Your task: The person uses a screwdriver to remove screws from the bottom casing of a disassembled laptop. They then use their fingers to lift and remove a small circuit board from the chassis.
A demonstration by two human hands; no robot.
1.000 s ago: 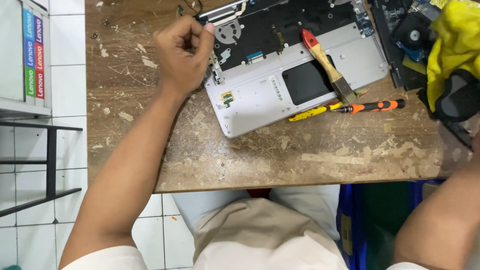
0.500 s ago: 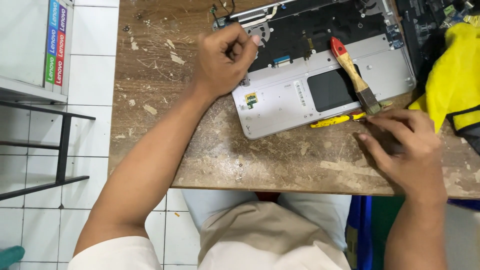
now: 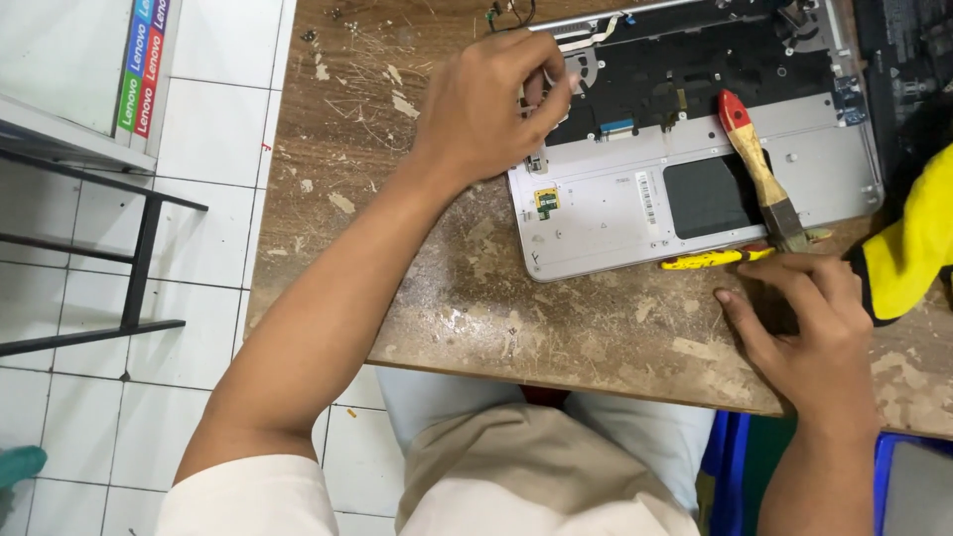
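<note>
The left hand (image 3: pixel 491 104) rests on the upper left corner of the opened laptop base (image 3: pixel 695 149), which lies on the worn wooden worktop (image 3: pixel 447 288) with its inner side up. The fingers (image 3: pixel 544 84) are curled and pinched together over a small part at the hinge area; the part itself is hidden, so I cannot tell what they grip.

The right hand (image 3: pixel 809 323) lies flat on the worktop just below the front edge of the base, fingers extended and loose, grasping nothing. Its fingertips touch or nearly touch a yellow-handled screwdriver (image 3: pixel 715 259) lying along that edge.

A paintbrush (image 3: pixel 759 169) with a red-tipped wooden handle lies across the base, above the right hand. A yellow cloth (image 3: pixel 918 243) lies just beyond the right hand, on its outer side.
</note>
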